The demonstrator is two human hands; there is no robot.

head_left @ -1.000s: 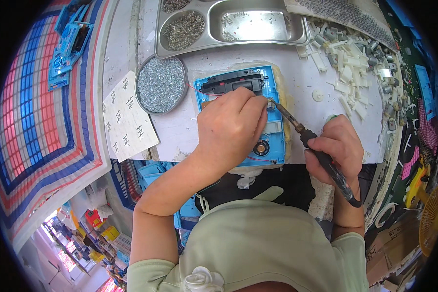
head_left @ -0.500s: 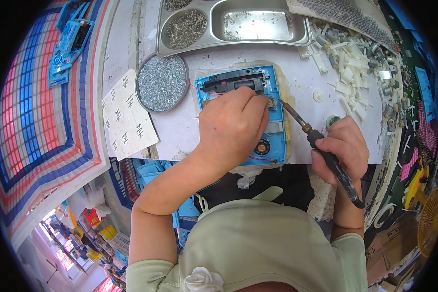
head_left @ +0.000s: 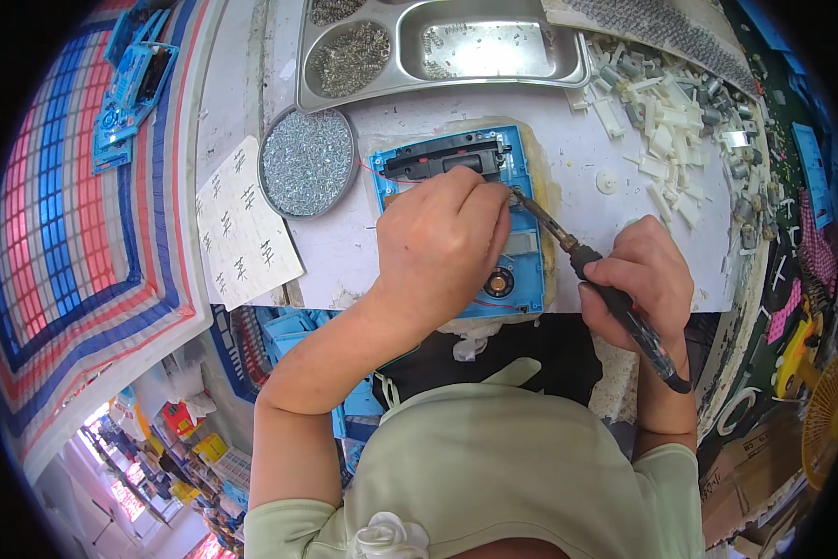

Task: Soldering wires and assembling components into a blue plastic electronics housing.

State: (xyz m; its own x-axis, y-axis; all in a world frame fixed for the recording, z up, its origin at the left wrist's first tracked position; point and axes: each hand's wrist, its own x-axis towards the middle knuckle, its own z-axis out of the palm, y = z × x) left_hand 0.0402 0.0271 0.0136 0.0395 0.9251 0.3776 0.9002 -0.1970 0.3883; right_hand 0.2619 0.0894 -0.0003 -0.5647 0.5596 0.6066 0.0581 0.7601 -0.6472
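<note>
A blue plastic housing [head_left: 529, 279] lies open-side up on the table, with a black mechanism along its far side and a round speaker-like part [head_left: 499, 281] near its close right corner. My left hand [head_left: 442, 238] rests over the housing, its fingers pinched together near the right middle; what they hold is hidden. My right hand [head_left: 644, 284] grips a soldering iron [head_left: 614, 298] by its black handle. The iron's tip points left and reaches a small metal part beside my left fingertips. A thin red wire shows at the housing's left edge.
A round dish of small metal pieces [head_left: 308, 163] stands left, beside a paper with handwriting [head_left: 246, 228]. A steel compartment tray [head_left: 447, 90] with springs sits at the back. White plastic parts and small motors [head_left: 666, 140] are heaped right. A yellow fan [head_left: 827, 419] stands lower right.
My right hand and the soldering iron have shifted left, bringing the tip from the housing's right edge to the part by my left fingertips. The left hand has stayed nearly in place.
</note>
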